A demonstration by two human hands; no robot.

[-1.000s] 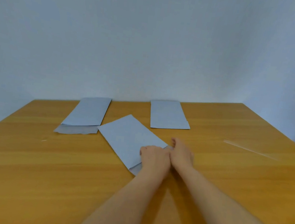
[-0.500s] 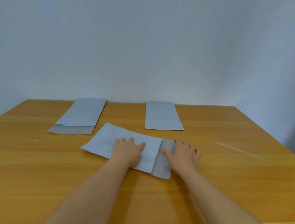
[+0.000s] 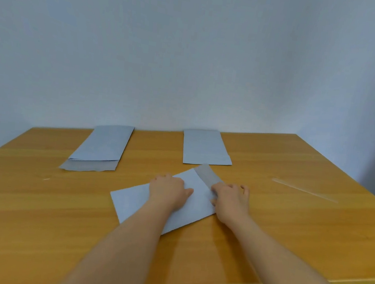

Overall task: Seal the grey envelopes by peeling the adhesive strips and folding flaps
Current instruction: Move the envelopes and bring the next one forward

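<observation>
Both hands, left hand [image 3: 168, 190] and right hand [image 3: 230, 198], lie on the near envelope [image 3: 132, 202], filling the table's [image 3: 29, 228] middle. Behind them an envelope stack [image 3: 103, 148] and a single envelope [image 3: 206, 147] flank an open lane of bare wood. The table's right side is bare apart from what seems a clear peeled strip [image 3: 304, 190]; the left front corner is bare too.

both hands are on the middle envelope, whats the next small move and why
Probably pinch the strip on the open flap with the right hand and peel it. The flap lies unfolded past the envelope body, the left hand already pins that body flat, and the right fingers sit at the flap's edge.
</observation>
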